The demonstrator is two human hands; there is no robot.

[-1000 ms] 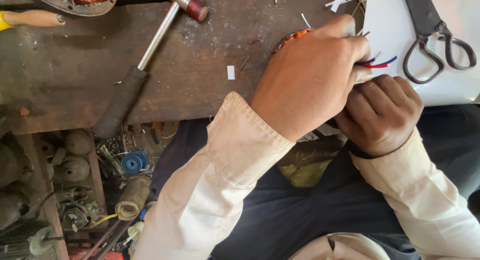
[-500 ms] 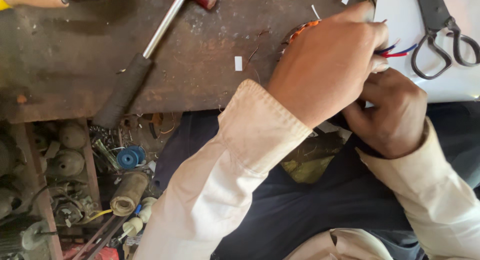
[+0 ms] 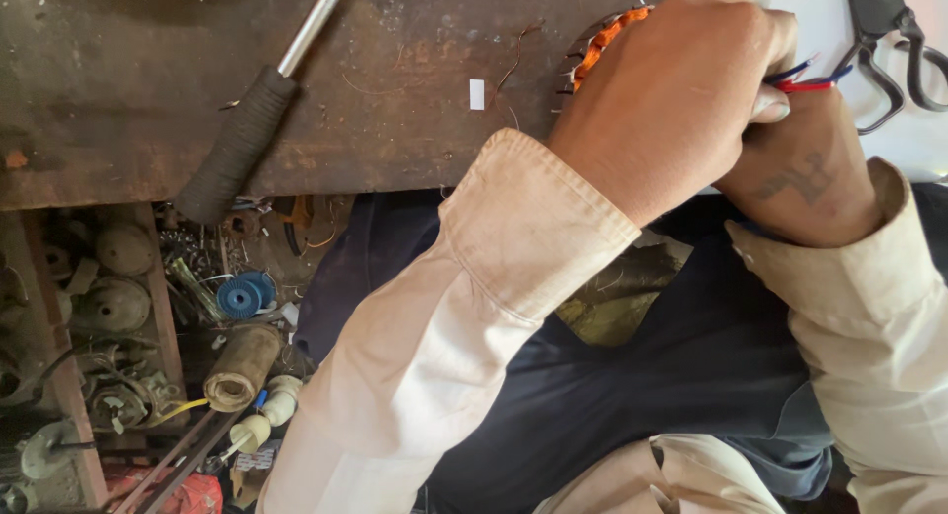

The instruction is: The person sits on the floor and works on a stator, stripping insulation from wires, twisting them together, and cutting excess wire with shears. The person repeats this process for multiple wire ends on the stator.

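Two hands are seen working together at the near edge of the workbench, over the person's lap. The left hand is laid across and curled shut over a wound coil, a round toothed core with orange-copper winding, of which only the upper-left arc is exposed beyond the knuckles; the rest is hidden under the palm. The right hand is tucked just beneath and to the right, touching the left; its fingers are hidden, so whether it is pinching anything cannot be told. Red and blue insulated wires are seen emerging between the left thumb and forefinger, held pinched there, with their long axis running roughly left to right, free ends pointing right toward the scissors. The coil lies directly under the left hand, so that hand is the nearer one; the wire ends lie between both hands, slightly above the right. Farther out on the bench, a pair of dark scissors is lying on white sheet, just beside the wire tips but apart from them. Well to the left, a hammer with a black grip and metal shaft is lying diagonally, untouched. A small white paper scrap is lying between hammer and coil.
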